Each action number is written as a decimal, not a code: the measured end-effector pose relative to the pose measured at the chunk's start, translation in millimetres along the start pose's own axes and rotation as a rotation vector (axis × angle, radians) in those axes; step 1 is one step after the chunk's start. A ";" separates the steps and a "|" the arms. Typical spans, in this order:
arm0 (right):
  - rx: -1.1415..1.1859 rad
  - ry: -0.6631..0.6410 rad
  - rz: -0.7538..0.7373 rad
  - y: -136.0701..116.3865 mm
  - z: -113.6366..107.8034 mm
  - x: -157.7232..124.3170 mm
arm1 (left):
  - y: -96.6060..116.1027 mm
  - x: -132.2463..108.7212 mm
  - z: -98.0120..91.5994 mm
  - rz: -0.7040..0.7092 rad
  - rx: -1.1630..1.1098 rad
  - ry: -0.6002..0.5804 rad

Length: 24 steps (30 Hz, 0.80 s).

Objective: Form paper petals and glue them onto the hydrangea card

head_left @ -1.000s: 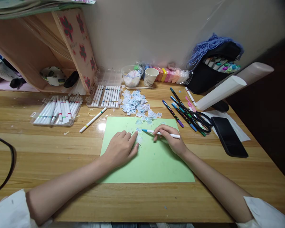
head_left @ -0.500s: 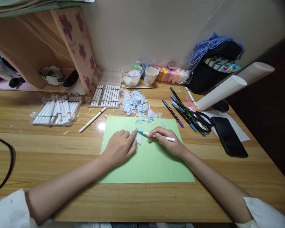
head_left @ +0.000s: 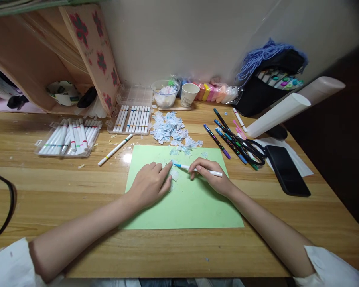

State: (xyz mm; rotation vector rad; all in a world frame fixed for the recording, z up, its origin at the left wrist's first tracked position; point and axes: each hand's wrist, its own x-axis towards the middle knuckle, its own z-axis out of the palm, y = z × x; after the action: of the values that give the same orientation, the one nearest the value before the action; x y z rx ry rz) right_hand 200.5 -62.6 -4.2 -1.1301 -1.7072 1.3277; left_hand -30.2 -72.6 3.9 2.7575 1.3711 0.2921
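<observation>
A light green paper sheet (head_left: 194,203) lies on the wooden desk (head_left: 48,187). My left hand (head_left: 151,184) rests flat on the sheet, fingers stretched out, fingertips touching small paper scraps (head_left: 175,174). My right hand (head_left: 211,175) grips a white marker (head_left: 197,169) with a blue tip that points left at those scraps, close to my left fingertips. A heap of white-and-blue paper scraps (head_left: 169,129) lies just beyond the sheet's far edge.
Two clear trays of white markers (head_left: 67,137) (head_left: 133,119) and a loose marker (head_left: 115,149) lie at the left. Dark pens (head_left: 224,137), scissors (head_left: 253,151), a phone (head_left: 287,170) and a white tube (head_left: 278,115) are at the right. A bowl (head_left: 164,95) and paper cup (head_left: 189,94) stand by the wall.
My right hand moved the marker left, bringing its blue tip up to the scraps by my left fingertips. My left hand stayed in place.
</observation>
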 end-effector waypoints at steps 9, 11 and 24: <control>-0.024 0.081 -0.052 0.6 -1.3 -0.9 | -1.1 -0.8 -0.1 0.015 -0.031 0.033; -0.063 0.084 -0.091 -2.9 0.7 -0.9 | -2.7 -2.0 -1.0 0.010 -0.072 0.107; -0.543 0.047 -0.188 -6.7 10.4 2.3 | 0.2 -6.7 -4.6 0.283 -0.141 0.271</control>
State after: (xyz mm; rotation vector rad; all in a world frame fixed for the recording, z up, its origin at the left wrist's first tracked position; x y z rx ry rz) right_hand 188.8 -65.0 -0.2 -1.2361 -2.1473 0.7310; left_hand -34.9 -78.2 7.5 2.8655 0.9506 0.7691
